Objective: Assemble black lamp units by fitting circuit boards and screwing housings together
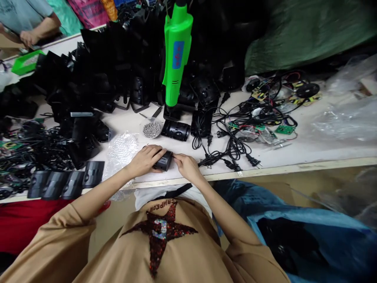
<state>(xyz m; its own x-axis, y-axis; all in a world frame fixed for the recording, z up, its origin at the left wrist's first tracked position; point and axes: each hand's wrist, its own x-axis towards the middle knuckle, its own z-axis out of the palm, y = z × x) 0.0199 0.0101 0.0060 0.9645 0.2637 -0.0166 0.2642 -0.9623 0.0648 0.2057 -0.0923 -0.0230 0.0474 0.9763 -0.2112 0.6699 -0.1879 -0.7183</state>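
Observation:
A small black plastic housing (163, 161) lies near the table's front edge. My left hand (145, 159) is wrapped over its left side. My right hand (186, 166) pinches at its right end, fingers closed; whatever small thing they hold is hidden. A green electric screwdriver (176, 55) hangs upright above the table, just behind my hands. Below it sit a round dish of small screws (152, 129) and another black housing (176, 130).
Black power cords (226, 145) and circuit boards (282, 129) spread to the right. A big heap of black plastic parts (97, 67) fills the back left. Finished black pieces (66, 182) line the front left edge. Bubble wrap (120, 151) lies beside my left hand. Another person's arm (35, 33) shows far left.

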